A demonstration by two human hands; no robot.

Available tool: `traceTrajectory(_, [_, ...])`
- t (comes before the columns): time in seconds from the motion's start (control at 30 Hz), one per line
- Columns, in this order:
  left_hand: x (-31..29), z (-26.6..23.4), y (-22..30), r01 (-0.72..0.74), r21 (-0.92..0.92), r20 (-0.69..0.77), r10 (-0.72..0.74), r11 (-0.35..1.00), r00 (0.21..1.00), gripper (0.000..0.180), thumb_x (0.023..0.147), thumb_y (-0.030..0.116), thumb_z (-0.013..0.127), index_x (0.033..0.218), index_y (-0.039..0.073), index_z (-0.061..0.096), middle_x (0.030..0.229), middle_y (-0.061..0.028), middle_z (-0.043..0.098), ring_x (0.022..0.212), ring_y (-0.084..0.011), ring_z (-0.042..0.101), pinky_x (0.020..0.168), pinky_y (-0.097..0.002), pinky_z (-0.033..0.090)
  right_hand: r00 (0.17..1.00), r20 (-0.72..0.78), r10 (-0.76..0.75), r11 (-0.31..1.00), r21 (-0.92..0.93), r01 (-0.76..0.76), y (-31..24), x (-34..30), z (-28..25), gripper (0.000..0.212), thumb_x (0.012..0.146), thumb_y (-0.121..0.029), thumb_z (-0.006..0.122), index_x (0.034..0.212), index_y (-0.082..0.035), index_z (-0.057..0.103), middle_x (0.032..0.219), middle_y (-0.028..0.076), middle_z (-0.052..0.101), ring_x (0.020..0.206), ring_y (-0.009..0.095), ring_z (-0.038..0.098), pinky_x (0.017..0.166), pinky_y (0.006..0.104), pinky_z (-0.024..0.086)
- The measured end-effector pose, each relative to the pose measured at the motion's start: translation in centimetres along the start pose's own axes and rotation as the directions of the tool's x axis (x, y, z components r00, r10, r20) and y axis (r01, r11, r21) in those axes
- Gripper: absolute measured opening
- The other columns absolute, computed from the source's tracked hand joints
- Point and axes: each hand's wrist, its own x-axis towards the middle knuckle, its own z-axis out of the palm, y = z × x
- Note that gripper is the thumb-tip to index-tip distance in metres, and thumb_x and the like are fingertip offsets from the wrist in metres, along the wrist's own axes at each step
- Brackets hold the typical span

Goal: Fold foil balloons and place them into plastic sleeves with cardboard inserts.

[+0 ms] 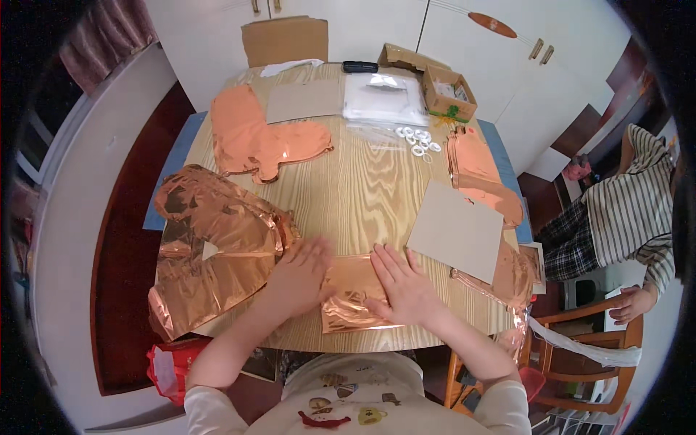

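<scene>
White shirt (406, 413) faces wooden table (370, 192), left hand (299, 275) and right hand (406, 291) uncurled, cabinets (362, 32) beyond.

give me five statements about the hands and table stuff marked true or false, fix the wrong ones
1. The right hand rests on the rectangular copper foil. True.
2. The white rings lie inside the cardboard box. False: they lie on the tabletop, on the near side of the box.
3. The beige board on the right overlaps some copper foil. True.
4. The left hand reaches into the box. False: it is at the left side of the rectangular copper foil.
5. A person in a striped top is at the right. True.
</scene>
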Motion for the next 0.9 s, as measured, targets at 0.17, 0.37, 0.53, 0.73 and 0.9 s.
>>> traceTrajectory(0.17, [-3.3,-2.9,6.6,-0.017,-0.064,-0.048,0.014,0.998,0.999,0.088,0.082,0.055,0.061,0.135,-0.013,0.041,0.141,-0.0286,0.043,0.137,-0.0386,0.037,0.114,-0.0486,0.028,0.999,0.022,0.038,0.999,-0.034,-0.037,-3.4,-1.8,-0.3,0.082,0.089,-0.056,0.048,0.144,0.004,0.036,0.152,0.02,0.033,0.144,0.03,0.027,0.117,0.0515,0.013])
traceTrajectory(0.37, [-6.3,-1.3,10.8,-0.044,-0.166,-0.091,0.029,0.985,0.995,0.078,0.08,0.042,0.063,0.135,-0.01,0.043,0.138,-0.0262,0.047,0.135,-0.0397,0.04,0.113,-0.0493,0.028,0.996,0.041,0.076,0.993,-0.098,-0.071,-5.5,-3.0,-0.3,0.076,0.092,-0.05,0.046,0.143,0.005,0.037,0.153,0.019,0.033,0.143,0.03,0.027,0.117,0.051,0.013])
traceTrajectory(0.53, [-6.9,0.7,11.4,-0.041,0.067,-0.211,0.055,0.997,0.976,0.058,0.085,0.024,0.054,0.135,-0.006,0.046,0.136,-0.0239,0.05,0.131,-0.0376,0.045,0.111,-0.0464,0.033,0.998,0.051,0.027,1.0,-0.014,-0.026,-5.0,-3.7,-0.5,0.071,0.094,-0.046,0.046,0.144,0.004,0.037,0.153,0.019,0.032,0.143,0.031,0.027,0.116,0.0527,0.015])
traceTrajectory(0.73, [-7.6,0.4,10.8,-0.13,-0.011,-0.212,0.125,0.991,0.969,0.048,0.09,0.022,0.055,0.131,-0.002,0.051,0.134,-0.0265,0.051,0.129,-0.0374,0.048,0.108,-0.0478,0.038,0.968,-0.025,0.248,0.95,-0.192,-0.248,2.7,-2.7,-4.6,0.077,0.092,-0.051,0.05,0.144,0.005,0.035,0.151,0.023,0.033,0.143,0.036,0.028,0.116,0.0559,0.015])
traceTrajectory(0.9, [-8.8,-0.9,9.7,-0.17,-0.264,-0.161,0.131,0.949,0.978,0.046,0.088,0.015,0.053,0.13,-0.003,0.051,0.133,-0.0239,0.053,0.127,-0.0366,0.051,0.109,-0.0424,0.038,0.975,0.021,0.221,0.946,-0.25,-0.209,3.8,-4.4,-2.5,0.091,0.089,-0.067,0.043,0.143,0.005,0.037,0.149,0.023,0.038,0.142,0.037,0.029,0.115,0.0577,0.016])
